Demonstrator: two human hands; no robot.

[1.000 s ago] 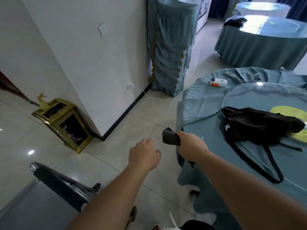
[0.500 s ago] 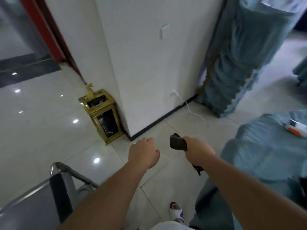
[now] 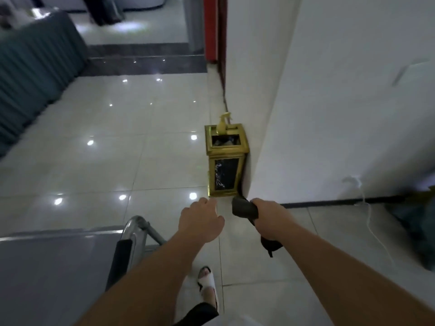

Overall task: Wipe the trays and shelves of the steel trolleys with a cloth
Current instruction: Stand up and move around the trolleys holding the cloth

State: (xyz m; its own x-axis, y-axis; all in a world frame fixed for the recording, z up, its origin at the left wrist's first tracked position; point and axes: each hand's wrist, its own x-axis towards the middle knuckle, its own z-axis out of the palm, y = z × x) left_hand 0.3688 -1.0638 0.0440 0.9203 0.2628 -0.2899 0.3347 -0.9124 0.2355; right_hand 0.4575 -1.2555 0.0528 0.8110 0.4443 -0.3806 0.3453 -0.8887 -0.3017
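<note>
A steel trolley [image 3: 58, 267] fills the lower left, its flat grey top tray and its tubular handle with a black grip [image 3: 120, 262] in view. My right hand [image 3: 268, 218] grips a dark cloth [image 3: 243, 208], bunched in the fist with one end hanging below the wrist. My left hand [image 3: 201, 222] hovers over the floor just right of the trolley handle, fingers loosely curled and holding nothing. Both hands are off the trolley.
A gold waste bin [image 3: 224, 161] stands against the white wall corner [image 3: 329, 114] just ahead. A white cable [image 3: 374, 231] trails over the tiles at right. A table with a pleated blue skirt [image 3: 33, 74] is at the far left. My sandalled foot [image 3: 208, 281] is below.
The view has swung left: the blue-clothed table with the black bag left the frame, the bin moved to centre, and more of the trolley came in. My hands keep their pose.
</note>
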